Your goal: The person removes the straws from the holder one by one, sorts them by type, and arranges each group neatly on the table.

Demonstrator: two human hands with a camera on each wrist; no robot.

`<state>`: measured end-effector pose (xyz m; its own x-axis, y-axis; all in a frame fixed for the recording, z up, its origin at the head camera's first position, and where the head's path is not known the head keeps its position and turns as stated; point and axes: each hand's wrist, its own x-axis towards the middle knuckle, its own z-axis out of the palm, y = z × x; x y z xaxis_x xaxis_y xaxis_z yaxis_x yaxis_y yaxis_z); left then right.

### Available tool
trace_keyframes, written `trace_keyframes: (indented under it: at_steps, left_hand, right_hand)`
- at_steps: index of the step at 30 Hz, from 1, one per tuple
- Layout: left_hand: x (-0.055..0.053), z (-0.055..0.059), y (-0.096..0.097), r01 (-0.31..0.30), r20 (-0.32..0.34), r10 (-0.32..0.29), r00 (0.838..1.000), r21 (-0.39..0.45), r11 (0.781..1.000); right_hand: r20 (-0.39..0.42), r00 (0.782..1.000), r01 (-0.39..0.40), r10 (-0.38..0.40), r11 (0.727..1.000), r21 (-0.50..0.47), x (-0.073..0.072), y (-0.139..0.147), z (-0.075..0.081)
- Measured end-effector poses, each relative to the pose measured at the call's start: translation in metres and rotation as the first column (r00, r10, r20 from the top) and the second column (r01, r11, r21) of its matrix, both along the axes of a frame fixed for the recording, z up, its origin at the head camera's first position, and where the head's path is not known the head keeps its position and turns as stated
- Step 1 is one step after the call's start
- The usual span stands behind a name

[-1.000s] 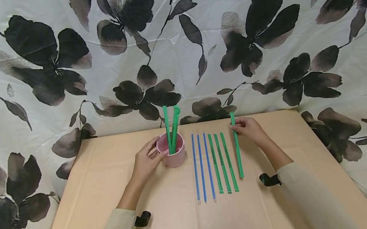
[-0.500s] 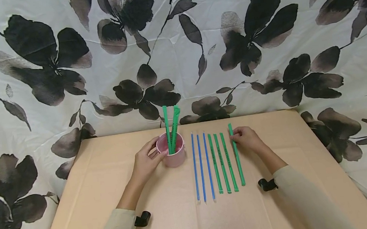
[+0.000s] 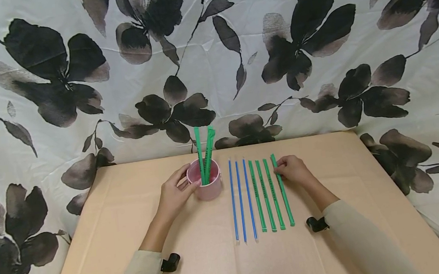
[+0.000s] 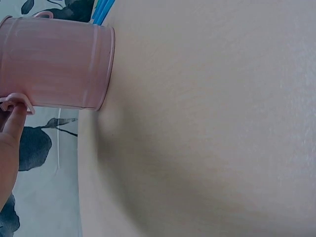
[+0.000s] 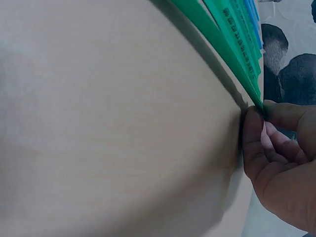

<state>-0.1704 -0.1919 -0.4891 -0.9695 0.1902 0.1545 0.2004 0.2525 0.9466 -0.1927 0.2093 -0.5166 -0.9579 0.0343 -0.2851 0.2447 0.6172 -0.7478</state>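
On the left of the board, my left hand [image 3: 172, 197] holds a small pink cup [image 3: 210, 193] from its left side. In the left wrist view a finger meets the little side handle [image 4: 22, 98] of the upright cup. Several green strips, like paper-wrapped straws [image 3: 209, 154], stand in it. My right hand [image 3: 294, 169] pinches the top of another green wrapped straw [image 3: 285, 201] between thumb and finger, at the right end of a row. In the right wrist view this straw [image 5: 222, 44] slants away from the fingertips, close over the board.
Left of the held straw lie three green wrapped straws [image 3: 266, 195] with dark print, side by side. Beyond them are three thin blue sticks [image 3: 241, 202], roughly parallel. All lie on a tan board [image 3: 201, 265], with a floral cloth [image 3: 237, 80] behind its far edge.
My right hand has come left and nearer, lowering the green wrapped straw beside the row, where it now slants slightly. The left hand and the cup have stayed in place.
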Motion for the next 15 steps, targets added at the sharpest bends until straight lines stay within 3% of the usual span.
trace_keyframes:
  at_steps: [15]
  left_hand:
    - [-0.0001, -0.0002, -0.0002, -0.003, -0.007, 0.003, 1.0, -0.008, 1.0]
  right_hand:
    - [-0.056, 0.998, -0.027, 0.035, 0.991, 0.131, 0.0021, -0.0091, 0.0011]
